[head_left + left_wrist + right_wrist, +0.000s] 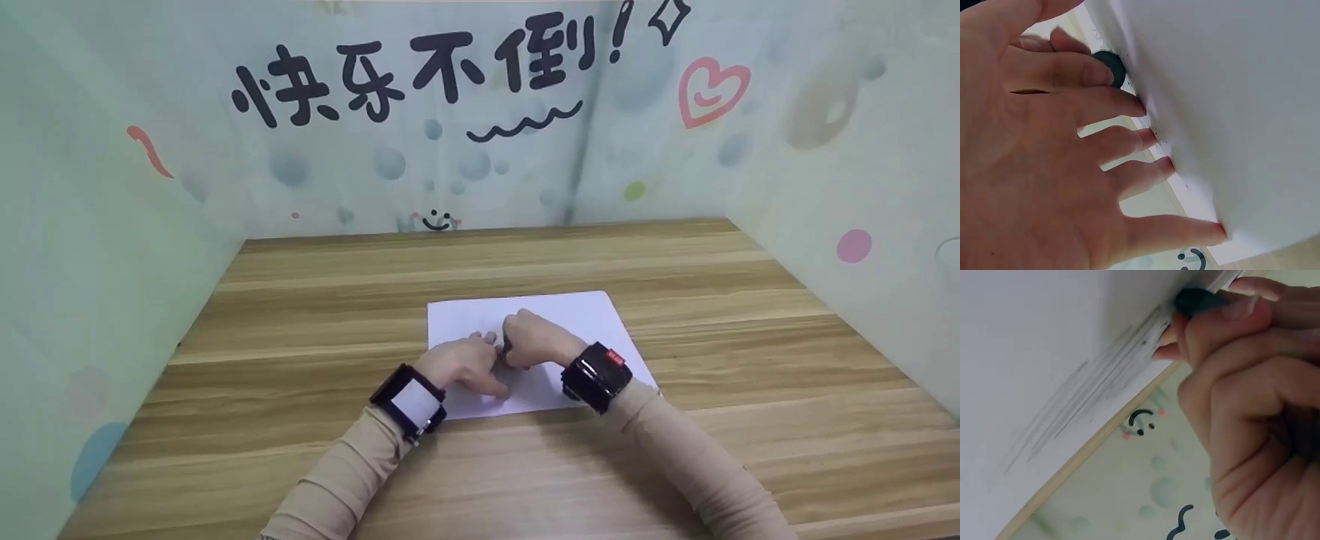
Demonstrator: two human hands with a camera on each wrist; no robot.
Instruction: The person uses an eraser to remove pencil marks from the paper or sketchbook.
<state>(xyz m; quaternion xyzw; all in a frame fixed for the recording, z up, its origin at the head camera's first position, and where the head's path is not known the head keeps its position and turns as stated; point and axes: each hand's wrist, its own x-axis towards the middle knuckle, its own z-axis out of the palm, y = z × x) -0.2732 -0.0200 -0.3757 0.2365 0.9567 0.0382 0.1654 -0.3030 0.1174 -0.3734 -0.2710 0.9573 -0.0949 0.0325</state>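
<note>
Left hand [461, 365]: fingers straight and spread, fingertips [1143, 107] pressing flat on the white paper sheet [577, 315]; nothing grasped. The sheet lies at table [300, 315] centre, under both hands. Right hand [529, 339], at 3 o'clock of the left and touching it: fingers curled, clenched around a small dark eraser [1193, 301] held against the paper. Grey pencil marks [1089, 399] extend toward 7 o'clock from the eraser.

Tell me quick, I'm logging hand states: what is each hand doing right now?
Left hand: open, straight fingers pressing the white paper.
Right hand: closed, gripping a small dark object against the paper.
</note>
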